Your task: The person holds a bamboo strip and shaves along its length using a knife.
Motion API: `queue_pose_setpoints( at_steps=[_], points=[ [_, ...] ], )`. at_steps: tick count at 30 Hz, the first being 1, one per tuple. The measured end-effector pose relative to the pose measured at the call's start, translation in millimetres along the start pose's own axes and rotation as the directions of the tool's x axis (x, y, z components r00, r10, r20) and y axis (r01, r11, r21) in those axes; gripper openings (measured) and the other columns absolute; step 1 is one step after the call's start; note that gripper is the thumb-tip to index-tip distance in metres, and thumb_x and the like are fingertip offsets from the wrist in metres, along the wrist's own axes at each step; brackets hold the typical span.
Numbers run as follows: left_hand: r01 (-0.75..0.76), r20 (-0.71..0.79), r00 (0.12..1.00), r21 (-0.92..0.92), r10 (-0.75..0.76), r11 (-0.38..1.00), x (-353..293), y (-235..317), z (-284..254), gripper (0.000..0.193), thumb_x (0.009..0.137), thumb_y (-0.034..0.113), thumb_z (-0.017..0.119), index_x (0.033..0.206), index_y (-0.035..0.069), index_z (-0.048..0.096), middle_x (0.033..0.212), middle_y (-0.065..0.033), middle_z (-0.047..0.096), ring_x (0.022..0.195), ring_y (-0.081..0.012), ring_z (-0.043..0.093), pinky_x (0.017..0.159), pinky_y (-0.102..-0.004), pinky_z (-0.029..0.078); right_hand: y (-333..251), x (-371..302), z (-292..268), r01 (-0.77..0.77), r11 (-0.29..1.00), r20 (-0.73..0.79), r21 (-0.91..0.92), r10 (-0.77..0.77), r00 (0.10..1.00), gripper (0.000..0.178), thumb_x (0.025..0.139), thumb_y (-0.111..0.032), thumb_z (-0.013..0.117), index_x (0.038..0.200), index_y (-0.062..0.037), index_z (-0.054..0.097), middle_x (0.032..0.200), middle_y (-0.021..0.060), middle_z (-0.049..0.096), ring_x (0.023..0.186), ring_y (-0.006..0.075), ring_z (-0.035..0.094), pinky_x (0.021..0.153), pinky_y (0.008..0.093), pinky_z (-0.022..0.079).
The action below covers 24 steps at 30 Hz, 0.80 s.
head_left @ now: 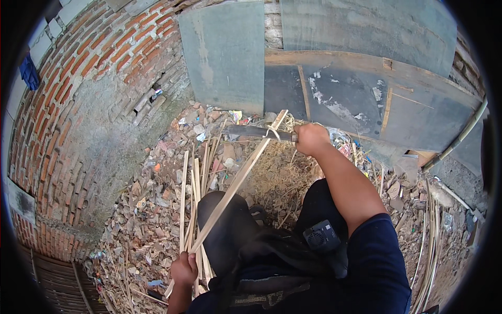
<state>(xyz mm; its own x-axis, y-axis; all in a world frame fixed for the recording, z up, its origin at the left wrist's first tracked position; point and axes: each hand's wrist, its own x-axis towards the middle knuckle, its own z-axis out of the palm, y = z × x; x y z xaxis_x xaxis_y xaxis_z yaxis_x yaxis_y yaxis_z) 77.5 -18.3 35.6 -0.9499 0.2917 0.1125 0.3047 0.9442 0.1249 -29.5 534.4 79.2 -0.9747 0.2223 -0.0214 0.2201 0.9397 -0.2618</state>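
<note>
1. The left hand (184,269) is clenched round the near end of a pale strip (230,193), low in the view by the person's left side.
2. The strip slants away from that hand, up and to the right, passing over the left knee (215,206); its far end stands out beyond the knife (246,131).
3. The right hand (312,138) grasps the knife at its handle, the arm stretched forward.
4. The blade points left and crosses the strip near its far end; a thin curl (273,134) sits where they meet.
5. More strips (185,193) lie left of the left knee, close to the held one; whether the left hand touches them cannot be told.
6. Between the knees and beyond lies a heap of shavings (277,167).
7. Rubble (157,209) covers the ground around, with long strips (431,240) at the far right.
8. A small black device (321,235) rests at the right thigh.
9. A brick wall (73,131) rises on the left; grey panels (222,57) stand ahead.
</note>
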Motion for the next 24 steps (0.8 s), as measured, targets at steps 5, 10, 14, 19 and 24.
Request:
queue_pose_setpoints(
  at_steps=[5, 10, 14, 19, 24],
  points=[
    [-0.004, 0.008, 1.000, 0.025, 0.004, 1.000, 8.9, 5.7, -4.4, 0.032, 0.101, 0.031, 0.051, 0.082, 0.006, 0.053, 0.065, -0.0235, 0.061, 0.060, -0.0476, 0.061, 0.054, -0.0568, 0.047, 0.6, -4.0, 16.4, -0.084, 0.985, -0.004, 0.154, 0.085, 0.996, 0.040, 0.075, -0.017, 0.066, 0.114, -0.0122, 0.071, 0.107, 0.0154, 0.073, 0.101, 0.0334, 0.070, 0.087, 0.0471, 0.056],
    [-0.027, -0.028, 0.999, 0.000, 0.027, 1.000, 8.0, 7.6, -1.3, 0.034, 0.102, 0.031, 0.051, 0.080, 0.005, 0.053, 0.063, -0.0234, 0.060, 0.060, -0.0467, 0.061, 0.053, -0.0558, 0.047, 0.4, -7.9, 12.2, 0.084, 0.964, 0.149, 0.253, -0.125, 0.981, 0.036, 0.075, -0.017, 0.067, 0.110, -0.0126, 0.071, 0.104, 0.0133, 0.073, 0.099, 0.0346, 0.070, 0.088, 0.0461, 0.056],
    [0.026, -0.022, 0.999, 0.041, -0.025, 0.999, 8.4, 14.2, -7.7, 0.036, 0.102, 0.032, 0.050, 0.079, 0.005, 0.053, 0.063, -0.0230, 0.060, 0.059, -0.0466, 0.061, 0.052, -0.0555, 0.047, -42.2, -18.5, 3.5, 0.283, 0.959, 0.197, -0.034, -0.271, 0.942, 0.033, 0.075, -0.017, 0.068, 0.107, -0.0136, 0.072, 0.099, 0.0127, 0.073, 0.096, 0.0327, 0.071, 0.084, 0.0458, 0.057],
    [-0.022, -0.079, 0.997, 0.000, 0.022, 1.000, 5.2, 6.1, -5.5, 0.036, 0.102, 0.032, 0.052, 0.077, 0.006, 0.054, 0.063, -0.0220, 0.060, 0.057, -0.0466, 0.060, 0.051, -0.0557, 0.046, -47.0, -20.4, 4.8, 0.455, 0.890, 0.135, -0.036, -0.447, 0.884, 0.029, 0.073, -0.022, 0.068, 0.102, -0.0178, 0.070, 0.088, 0.0120, 0.072, 0.087, 0.0351, 0.070, 0.076, 0.0477, 0.056],
    [-0.032, -0.037, 0.999, -0.027, 0.031, 0.999, 5.8, 7.1, 1.4, 0.030, 0.102, 0.025, 0.050, 0.080, 0.004, 0.052, 0.062, -0.0228, 0.056, 0.057, -0.0477, 0.057, 0.052, -0.0563, 0.042, -2.6, -2.1, 1.9, -0.178, 0.984, 0.018, 0.004, 0.178, 0.984, 0.035, 0.079, -0.016, 0.063, 0.113, -0.0107, 0.070, 0.109, 0.0135, 0.073, 0.104, 0.0304, 0.070, 0.089, 0.0447, 0.057]
  ],
)
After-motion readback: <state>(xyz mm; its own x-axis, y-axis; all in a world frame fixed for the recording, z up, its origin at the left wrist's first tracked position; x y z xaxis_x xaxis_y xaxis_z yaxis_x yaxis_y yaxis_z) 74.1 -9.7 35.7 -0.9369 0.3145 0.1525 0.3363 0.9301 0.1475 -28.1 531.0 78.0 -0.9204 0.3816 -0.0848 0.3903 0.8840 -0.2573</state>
